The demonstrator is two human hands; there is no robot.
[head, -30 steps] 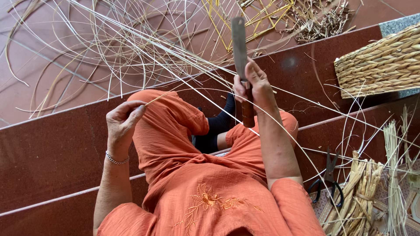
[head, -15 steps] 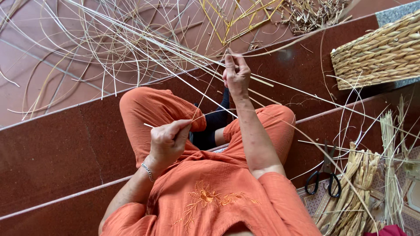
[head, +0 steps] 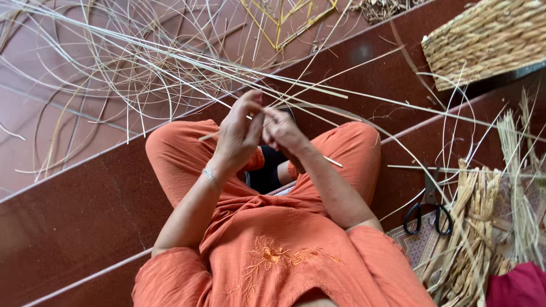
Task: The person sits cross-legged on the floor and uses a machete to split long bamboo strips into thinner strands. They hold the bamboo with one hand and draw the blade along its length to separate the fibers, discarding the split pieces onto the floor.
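While both hands meet above my crossed legs, I judge the step in hand to be working a single thin cane strip [head: 333,162] between them. My left hand [head: 239,133] has its fingers pinched narrow around the strip, which pokes out pale at either side. My right hand [head: 284,132] closes on it just beside the left, the two touching. The strip sits over my lap, its far end lost among the loose cane splints [head: 142,62] fanned across the red tiled floor [head: 68,216]. The next move, I think, calls for a steady pinch and a clean pull so the strip does not snag. Half a second ago my left hand hung lower by the knee; now it is up against the right. Black-handled scissors [head: 427,213] lie near the straw bundle [head: 472,227].
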